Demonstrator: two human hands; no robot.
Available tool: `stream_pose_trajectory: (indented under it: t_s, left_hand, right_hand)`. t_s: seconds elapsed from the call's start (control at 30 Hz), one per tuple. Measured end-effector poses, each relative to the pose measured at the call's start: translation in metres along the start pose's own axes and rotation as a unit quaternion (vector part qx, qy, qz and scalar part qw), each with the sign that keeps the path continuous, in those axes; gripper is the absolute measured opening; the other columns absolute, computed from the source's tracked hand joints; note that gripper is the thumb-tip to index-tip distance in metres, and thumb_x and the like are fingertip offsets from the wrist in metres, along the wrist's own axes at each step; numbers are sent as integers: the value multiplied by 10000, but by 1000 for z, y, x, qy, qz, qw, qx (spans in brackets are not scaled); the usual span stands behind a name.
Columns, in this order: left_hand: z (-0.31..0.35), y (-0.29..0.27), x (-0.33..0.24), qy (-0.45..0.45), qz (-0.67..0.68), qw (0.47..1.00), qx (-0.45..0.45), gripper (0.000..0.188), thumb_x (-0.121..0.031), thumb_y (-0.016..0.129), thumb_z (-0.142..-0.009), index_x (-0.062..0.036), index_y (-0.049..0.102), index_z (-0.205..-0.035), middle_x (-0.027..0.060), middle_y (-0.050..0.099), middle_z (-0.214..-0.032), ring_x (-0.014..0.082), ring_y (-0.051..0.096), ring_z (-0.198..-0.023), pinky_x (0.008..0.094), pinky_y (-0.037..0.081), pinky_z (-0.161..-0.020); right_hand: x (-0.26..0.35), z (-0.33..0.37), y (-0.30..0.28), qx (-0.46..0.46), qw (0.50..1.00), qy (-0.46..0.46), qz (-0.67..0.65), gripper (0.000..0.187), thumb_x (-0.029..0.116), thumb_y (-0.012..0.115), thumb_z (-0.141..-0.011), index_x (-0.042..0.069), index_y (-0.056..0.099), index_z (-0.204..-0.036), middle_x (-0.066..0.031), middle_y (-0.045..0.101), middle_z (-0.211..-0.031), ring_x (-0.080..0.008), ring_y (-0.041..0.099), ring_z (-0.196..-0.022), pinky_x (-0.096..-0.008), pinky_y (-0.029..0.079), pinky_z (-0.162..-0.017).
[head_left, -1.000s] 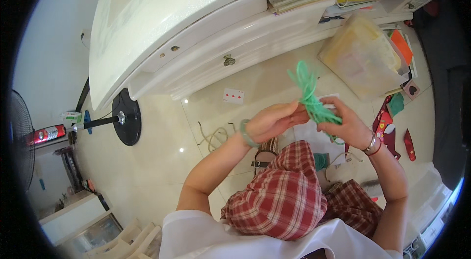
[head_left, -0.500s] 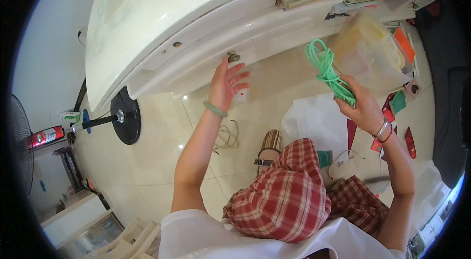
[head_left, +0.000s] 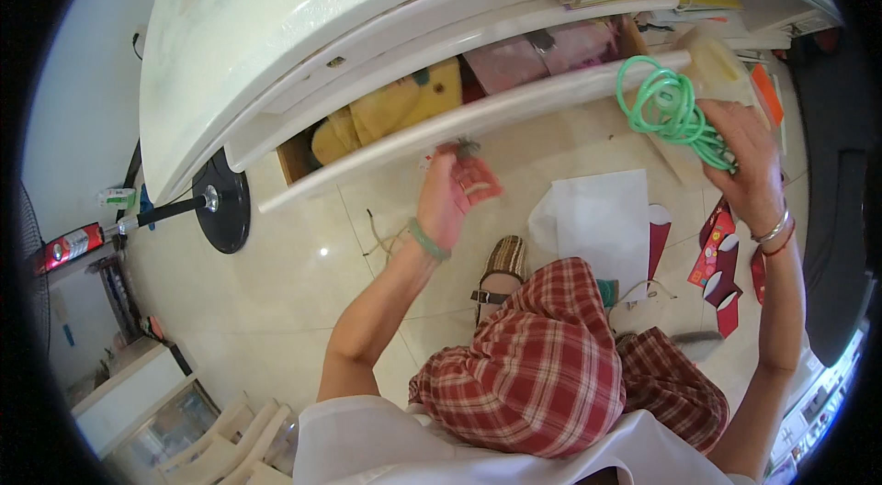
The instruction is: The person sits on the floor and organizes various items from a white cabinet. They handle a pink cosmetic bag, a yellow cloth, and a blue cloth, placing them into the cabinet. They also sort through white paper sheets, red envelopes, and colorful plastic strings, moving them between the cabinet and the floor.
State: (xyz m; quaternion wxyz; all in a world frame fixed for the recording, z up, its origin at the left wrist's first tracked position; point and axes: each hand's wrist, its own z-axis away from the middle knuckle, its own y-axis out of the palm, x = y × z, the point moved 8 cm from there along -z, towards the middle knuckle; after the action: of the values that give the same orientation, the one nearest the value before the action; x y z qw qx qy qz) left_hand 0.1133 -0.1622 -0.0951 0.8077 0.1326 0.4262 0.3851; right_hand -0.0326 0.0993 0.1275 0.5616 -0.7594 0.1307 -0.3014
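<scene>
Head view, looking down. The left hand [head_left: 452,196] is closed on the front edge of a white drawer [head_left: 478,118], which stands open from the white cabinet [head_left: 303,16]; yellow [head_left: 395,108] and pink [head_left: 542,58] bundles show inside its gap. The right hand [head_left: 749,163] is clenched around a coiled green cord [head_left: 666,108], held just at the drawer's right end, in front of a pale plastic container [head_left: 717,62]. Below, tiled floor [head_left: 276,301] lies open to the left; a white sheet [head_left: 597,223] and red paper pieces [head_left: 717,255] lie to the right.
</scene>
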Motion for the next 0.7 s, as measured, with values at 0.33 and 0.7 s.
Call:
stream_pose_trajectory:
  t_s: [0.33,0.7]
  left_hand:
    - [55,-2,37,-48,-60,997,-6,320,-258,397,-1007,3,515,-1148,139,614,-1012,228,622,-861,388,549,-758]
    - [96,111,-78,64,-574,790,205,181,-77,554,-925,-52,640,-1082,82,636,-1025,197,629,-819,317,529,-714]
  right_hand:
    - [3,-56,36,123,981,-152,-15,441,95,647,-754,72,546,-1183,-136,604,-1069,-325,545,-1011,-405,422,-856]
    - [-30,-70,80,291,942,-15,-166,388,143,623,-842,16,514,-1192,-176,590,-1102,-352,561,-982,-398,439,-875]
